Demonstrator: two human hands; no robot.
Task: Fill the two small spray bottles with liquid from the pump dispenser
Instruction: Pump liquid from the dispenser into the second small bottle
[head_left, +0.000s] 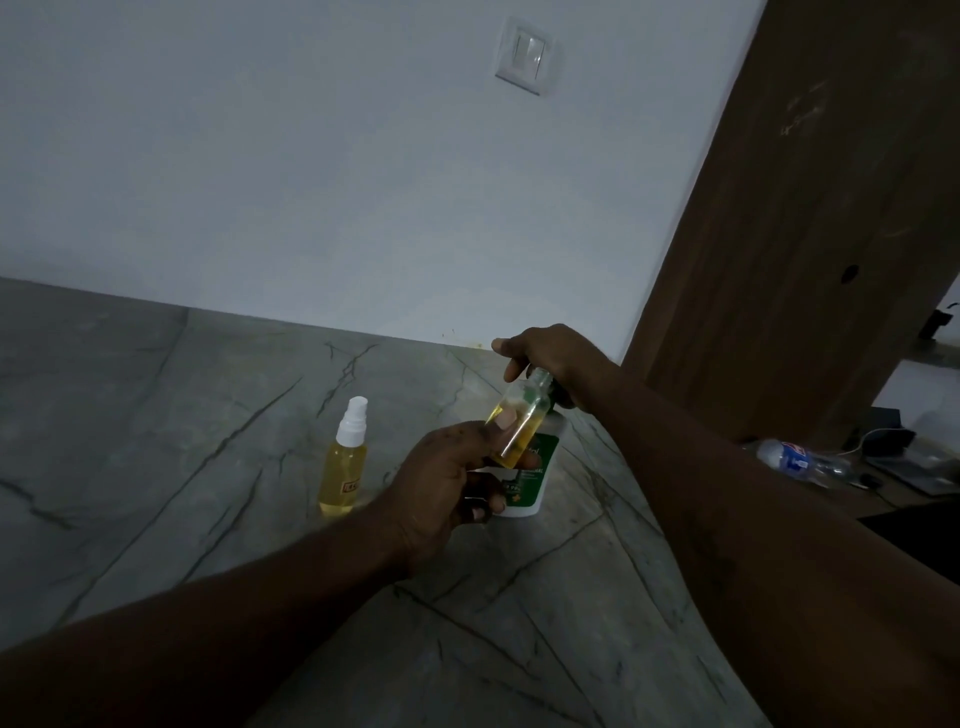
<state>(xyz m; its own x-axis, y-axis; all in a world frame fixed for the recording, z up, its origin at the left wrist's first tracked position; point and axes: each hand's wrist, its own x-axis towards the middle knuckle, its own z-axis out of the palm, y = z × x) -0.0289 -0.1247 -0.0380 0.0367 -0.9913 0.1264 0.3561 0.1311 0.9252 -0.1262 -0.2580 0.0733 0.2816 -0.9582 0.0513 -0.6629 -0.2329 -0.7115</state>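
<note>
Because the open bottle (519, 415) leans steeply with its narrow bare neck tucked up under the right hand (550, 358), just right of the frame's centre, the likeliest slip is a squirt that misses the mouth and runs down the side onto the left hand (447, 478) and the marbled counter (208, 415). The spout is hidden under the palm, so I cannot tell how well it lines up. Yellow liquid fills much of the bottle, so 1 pump too many, or more tilt, could send it over the lip. A hard downward push might also tip the pump dispenser (543, 454), which stands just behind the left hand with nothing else steadying it. The left hand holds the open bottle by its lower half, thumb across the front and fingers wrapped behind in a firm grip. The right hand sits on top of the dispenser, fingers bent down over its head, not spread. The 2nd bottle, the capped spray bottle (345, 467), stands full at centre left, apart from both hands.
</note>
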